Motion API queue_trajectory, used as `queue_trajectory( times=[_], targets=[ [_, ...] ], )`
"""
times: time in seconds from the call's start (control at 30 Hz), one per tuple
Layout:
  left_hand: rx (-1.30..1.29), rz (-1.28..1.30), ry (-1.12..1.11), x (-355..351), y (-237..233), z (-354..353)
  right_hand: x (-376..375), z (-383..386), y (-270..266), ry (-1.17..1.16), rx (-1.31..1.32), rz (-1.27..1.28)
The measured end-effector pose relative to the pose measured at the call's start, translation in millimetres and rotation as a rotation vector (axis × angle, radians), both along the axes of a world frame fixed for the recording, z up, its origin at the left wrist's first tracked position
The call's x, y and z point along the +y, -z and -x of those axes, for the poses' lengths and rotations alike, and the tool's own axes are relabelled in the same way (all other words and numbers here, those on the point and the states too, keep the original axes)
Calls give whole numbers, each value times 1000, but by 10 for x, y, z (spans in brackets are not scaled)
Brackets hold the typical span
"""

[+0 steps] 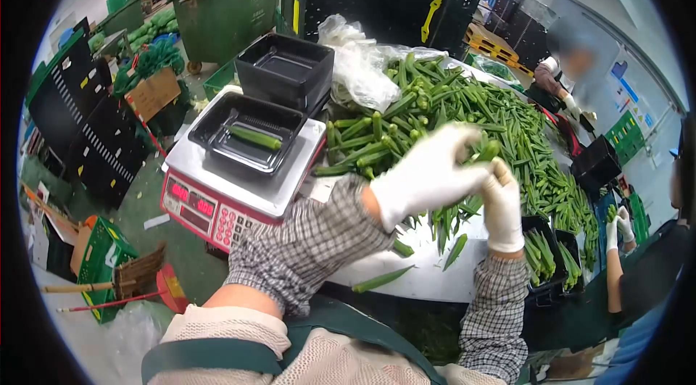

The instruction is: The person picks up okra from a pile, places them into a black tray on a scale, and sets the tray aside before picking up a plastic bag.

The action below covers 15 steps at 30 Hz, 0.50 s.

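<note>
Both my hands wear white gloves and meet over the front of a large okra pile [522, 131]. My left hand [428, 175], slightly blurred, reaches across from the scale side with its fingers curled around an okra pod [491, 150]. Close against it, my right hand [502, 207] is closed, fingertips at the same pod; the exact grip is partly hidden. Loose okra [383, 279] lies on the metal table [435, 280] below. To the left, a black plastic tray [272, 156] with one okra pod [254, 138] in it sits on a red-and-silver scale [225, 214].
Stacked black trays [284, 69] stand behind the scale, beside a crumpled clear plastic bag [362, 59]. Okra-filled trays [540, 254] are at the right. Another person's gloved hands [620, 225] work at the right edge; a further person [565, 73] stands behind the pile.
</note>
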<state>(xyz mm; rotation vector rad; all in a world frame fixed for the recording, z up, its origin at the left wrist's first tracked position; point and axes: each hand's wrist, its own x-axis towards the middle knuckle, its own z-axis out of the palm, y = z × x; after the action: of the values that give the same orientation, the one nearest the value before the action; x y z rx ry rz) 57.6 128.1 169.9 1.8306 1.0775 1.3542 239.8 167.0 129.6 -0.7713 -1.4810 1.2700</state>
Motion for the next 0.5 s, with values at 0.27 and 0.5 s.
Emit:
queue_trajectory(
  times=[0.27, 0.5],
  targets=[
    [-651, 563, 233, -868, 1455, 181, -733, 445, 795, -162, -344, 155],
    [-1163, 780, 210, -1082, 1852, 551, -290, 851, 733, 92, -633, -422]
  ],
)
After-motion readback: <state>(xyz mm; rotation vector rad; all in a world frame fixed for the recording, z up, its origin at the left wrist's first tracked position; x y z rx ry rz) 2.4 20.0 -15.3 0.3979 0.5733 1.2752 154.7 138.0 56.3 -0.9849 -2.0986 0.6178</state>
